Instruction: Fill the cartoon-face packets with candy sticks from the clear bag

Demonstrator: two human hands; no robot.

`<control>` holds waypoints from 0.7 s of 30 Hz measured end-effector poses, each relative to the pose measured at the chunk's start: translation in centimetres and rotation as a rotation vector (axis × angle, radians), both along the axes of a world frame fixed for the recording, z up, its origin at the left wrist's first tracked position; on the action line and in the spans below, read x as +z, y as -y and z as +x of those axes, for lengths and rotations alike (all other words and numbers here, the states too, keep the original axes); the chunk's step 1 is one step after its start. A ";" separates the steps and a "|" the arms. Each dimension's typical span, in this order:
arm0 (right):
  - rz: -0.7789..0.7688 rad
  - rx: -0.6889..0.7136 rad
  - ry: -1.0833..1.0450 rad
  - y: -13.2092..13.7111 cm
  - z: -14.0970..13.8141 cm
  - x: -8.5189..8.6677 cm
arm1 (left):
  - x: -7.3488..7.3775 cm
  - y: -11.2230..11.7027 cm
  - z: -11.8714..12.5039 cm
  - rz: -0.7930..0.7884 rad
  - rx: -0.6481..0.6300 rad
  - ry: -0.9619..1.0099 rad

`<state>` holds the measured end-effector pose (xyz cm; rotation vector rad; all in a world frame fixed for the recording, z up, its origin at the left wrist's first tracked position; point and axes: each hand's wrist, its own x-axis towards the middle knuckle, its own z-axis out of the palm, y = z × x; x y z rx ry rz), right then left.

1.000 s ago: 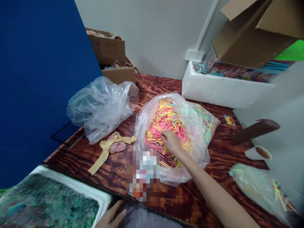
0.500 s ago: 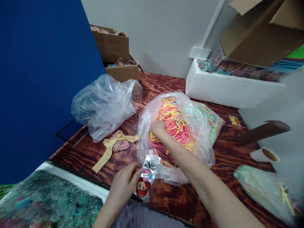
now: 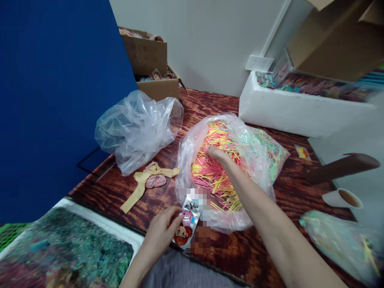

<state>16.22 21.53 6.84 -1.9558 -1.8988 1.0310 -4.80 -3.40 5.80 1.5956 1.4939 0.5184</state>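
Near the table's front edge, my left hand (image 3: 166,225) is closed on the side of a small printed pouch (image 3: 188,220). A cartoon head with red hair shows on its lower part, and blurred squares cover its right side. A large clear plastic bag (image 3: 185,162) lies open just beyond, full of thin pink and yellow sticks (image 3: 204,170), with a few blue ones. My right hand (image 3: 215,153) reaches into these sticks, wrist bent down. Its fingers are buried, so what they hold is hidden.
Left lie a crumpled clear bag (image 3: 141,130) and yellow and pink cloth strips (image 3: 138,196). Cardboard boxes (image 3: 159,89) and a white foam box (image 3: 276,110) stand behind. A paper cup (image 3: 333,199) and a filled plastic bag (image 3: 333,236) are right. A foam-rimmed tub (image 3: 136,240) sits front left.
My right hand has moved from the left part of the sticks toward their middle and sunk deeper. My left hand keeps its hold on the pouch. The whole view has shifted slightly.
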 end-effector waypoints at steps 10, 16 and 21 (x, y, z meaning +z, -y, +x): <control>0.093 -0.187 -0.769 8.0 4.9 0.1 | -0.8 -1.3 1.8 0.033 0.004 0.059; 0.107 -0.183 -0.970 17.1 4.1 -4.1 | -0.9 -2.8 4.2 0.147 0.023 0.144; 0.205 -0.141 -0.714 21.0 4.2 -7.1 | -1.4 -3.1 7.2 0.332 -0.012 0.054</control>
